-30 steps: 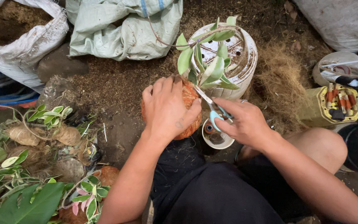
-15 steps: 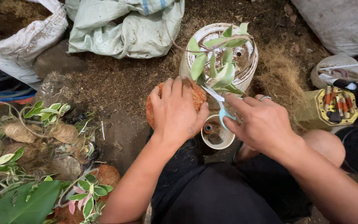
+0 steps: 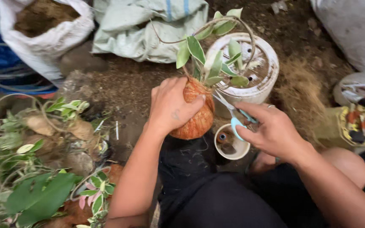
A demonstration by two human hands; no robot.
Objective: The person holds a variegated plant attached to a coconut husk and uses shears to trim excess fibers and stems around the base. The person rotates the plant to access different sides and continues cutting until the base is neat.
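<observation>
My left hand grips an orange, string-wrapped root ball from its left side. A small plant with pale green leaves grows out of its top. My right hand holds light-blue-handled scissors, blades pointing up-left toward the ball's right side, close to the base of the plant. Both hands hover over my dark-clothed lap, just in front of a white perforated pot lying on its side.
A small white cup sits below the scissors. Finished wrapped plants pile at the left. Sacks of brown fibre and a grey-green sack lie behind. A yellow container of tools stands at the right on the dirt.
The root ball has been turned so its orange wrapping shows below my left hand. My right hand with the scissors has shifted slightly right and down beside it.
</observation>
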